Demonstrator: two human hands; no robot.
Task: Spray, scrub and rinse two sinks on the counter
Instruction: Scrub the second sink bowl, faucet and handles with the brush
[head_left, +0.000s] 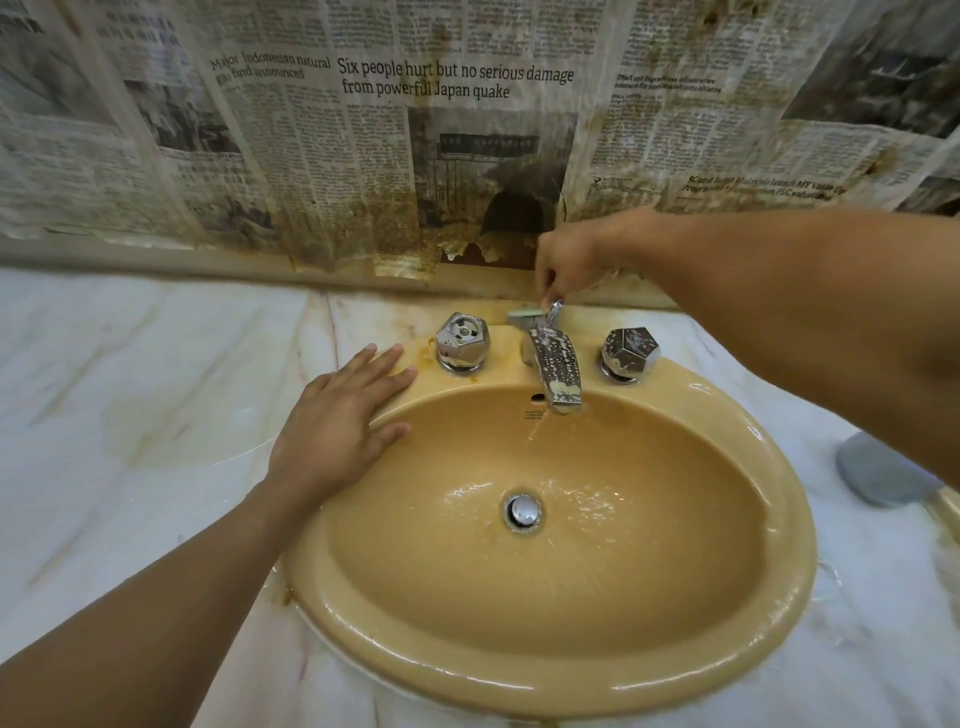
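Mustard-yellow oval ceramic sink (519, 670) sits in the white marble tabletop (130, 415). Behind the chrome spout (558, 374), the right hand (566, 260) closes its grip in a pinch on the upright chrome rod (556, 310) directly below its fingertips. The left hand (332, 431) lies flat and empty on the left rim.

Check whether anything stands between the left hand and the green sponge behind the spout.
Yes. The left tap handle stands directly between the left hand and the green sponge. The right hand hangs just above the sponge, pinching the drain rod beside it.
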